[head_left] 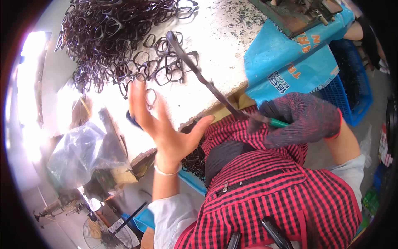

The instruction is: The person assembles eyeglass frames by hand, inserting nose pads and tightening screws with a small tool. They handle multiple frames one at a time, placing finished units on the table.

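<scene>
My left hand point(165, 130) is bare, with its fingers spread, over the front part of the worktable point(224, 54). Its fingertips are nearest to the closest dark eyeglass frames point(170, 70), and it holds nothing. A grey-red knitted glove covers my right hand point(296, 120), which is closed around a tool's green handle point(278, 123); the rest of that tool is mostly hidden by the fingers. From this hand a long, crooked dark plastic strip point(203, 81) slants up over the table edge towards the frames. How the strip and the tool join cannot be made out.
A big heap of eyeglass frames point(112, 33) covers the table's far left. Blue printed sheeting point(286, 62) drapes the right corner under a metal machine point(298, 16). Blue baskets point(352, 83) stand at right. Clear plastic bags point(87, 149) and a fan point(107, 232) are at left.
</scene>
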`<state>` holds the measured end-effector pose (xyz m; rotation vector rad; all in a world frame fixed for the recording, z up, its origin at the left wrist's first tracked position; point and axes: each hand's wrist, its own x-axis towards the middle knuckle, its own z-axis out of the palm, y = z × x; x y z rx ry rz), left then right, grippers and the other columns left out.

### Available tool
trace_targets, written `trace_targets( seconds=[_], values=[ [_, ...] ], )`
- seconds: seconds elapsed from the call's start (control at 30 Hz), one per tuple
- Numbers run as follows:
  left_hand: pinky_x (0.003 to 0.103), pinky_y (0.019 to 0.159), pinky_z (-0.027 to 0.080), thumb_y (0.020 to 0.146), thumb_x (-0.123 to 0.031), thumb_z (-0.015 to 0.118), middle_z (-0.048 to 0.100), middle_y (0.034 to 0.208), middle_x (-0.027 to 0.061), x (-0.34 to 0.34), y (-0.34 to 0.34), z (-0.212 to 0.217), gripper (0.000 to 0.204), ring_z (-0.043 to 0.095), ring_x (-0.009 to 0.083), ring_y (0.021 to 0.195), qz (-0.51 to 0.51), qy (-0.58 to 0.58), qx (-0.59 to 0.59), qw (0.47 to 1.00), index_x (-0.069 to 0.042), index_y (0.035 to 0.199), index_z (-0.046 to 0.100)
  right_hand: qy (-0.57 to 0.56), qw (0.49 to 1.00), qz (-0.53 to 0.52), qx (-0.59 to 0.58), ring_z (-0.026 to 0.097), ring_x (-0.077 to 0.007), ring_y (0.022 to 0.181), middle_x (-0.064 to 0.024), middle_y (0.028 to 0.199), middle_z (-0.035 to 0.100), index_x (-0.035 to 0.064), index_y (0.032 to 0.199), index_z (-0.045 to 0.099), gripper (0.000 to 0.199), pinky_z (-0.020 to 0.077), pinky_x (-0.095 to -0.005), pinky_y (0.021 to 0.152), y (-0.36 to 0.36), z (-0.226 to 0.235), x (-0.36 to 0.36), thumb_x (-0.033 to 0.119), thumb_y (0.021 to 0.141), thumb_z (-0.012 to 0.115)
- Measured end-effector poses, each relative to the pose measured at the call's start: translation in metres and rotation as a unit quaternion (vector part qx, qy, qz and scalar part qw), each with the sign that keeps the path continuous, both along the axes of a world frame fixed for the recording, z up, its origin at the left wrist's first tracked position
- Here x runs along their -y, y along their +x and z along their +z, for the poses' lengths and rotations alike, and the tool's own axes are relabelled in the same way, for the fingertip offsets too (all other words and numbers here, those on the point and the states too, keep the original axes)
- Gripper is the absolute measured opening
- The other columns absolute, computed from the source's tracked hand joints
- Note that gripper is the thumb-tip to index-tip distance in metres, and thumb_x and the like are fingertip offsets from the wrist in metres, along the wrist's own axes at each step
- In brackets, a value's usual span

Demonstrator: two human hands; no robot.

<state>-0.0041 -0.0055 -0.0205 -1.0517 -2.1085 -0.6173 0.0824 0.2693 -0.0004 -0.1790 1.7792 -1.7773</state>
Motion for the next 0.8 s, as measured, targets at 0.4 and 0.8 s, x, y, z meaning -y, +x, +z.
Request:
trace_targets(
  seconds=[0.4, 0.8],
  values=[
    [0.034, 0.068, 0.041, 0.104, -0.053, 0.031, 0.044, 0.089, 0.0033, -0.021, -0.005, 0.012, 0.072, 0.041, 0.0161, 0.078, -0.258, 0.495, 0.581, 0.592, 0.006, 0.146, 0.033, -0.15, 0.983, -0.102, -0.019, 0.063, -0.0167, 0.092, -0.0104, 0.111, 0.063, -0.0005, 0.144, 0.036, 0.067, 0.0524, -0.0308, 0.084, 0.009, -0.043, 0.044, 0.024, 0.09, 0.068],
    [0.025, 0.057, 0.033, 0.105, -0.047, 0.037, 0.04, 0.084, 0.0033, -0.035, 0.006, 0.051, 0.072, 0.035, 0.0125, 0.072, -0.227, 0.536, 0.672, 0.459, 0.014, 0.141, 0.032, 0.454, 0.752, -0.036, -0.476, 0.058, -0.0347, 0.105, -0.0148, 0.113, 0.058, 0.0203, 0.132, 0.059, 0.055, 0.0474, -0.0511, 0.086, 0.004, 0.009, 0.055, 0.025, 0.078, 0.067]
  ],
)
